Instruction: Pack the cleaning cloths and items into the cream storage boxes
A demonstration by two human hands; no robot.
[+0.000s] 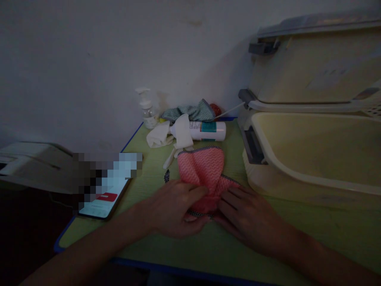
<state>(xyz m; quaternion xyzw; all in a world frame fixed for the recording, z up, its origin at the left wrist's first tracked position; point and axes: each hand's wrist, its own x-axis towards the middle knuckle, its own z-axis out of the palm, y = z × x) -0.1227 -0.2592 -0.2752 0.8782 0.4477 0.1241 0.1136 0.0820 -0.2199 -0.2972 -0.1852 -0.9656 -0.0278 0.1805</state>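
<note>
A pink cleaning cloth [205, 165] with a dark checked edge lies crumpled on the green table. My left hand [180, 206] grips its near left part, thumb and fingers closed on the fabric. From the other side my right hand [244, 210] has its fingers curled onto the cloth's near right part. Both hands hide some of the cloth between them. Just beyond the cloth lie a white spray bottle [218, 131] on its side and a white plastic spoon-like piece [169, 158].
A large cream storage box [268, 182] with its lid [315, 67] raised stands at right. A lit phone [101, 204] lies at the left edge. Along the wall are a pump bottle [147, 113] and a grey-green cloth [187, 112]. The table [149, 246] has a blue edge.
</note>
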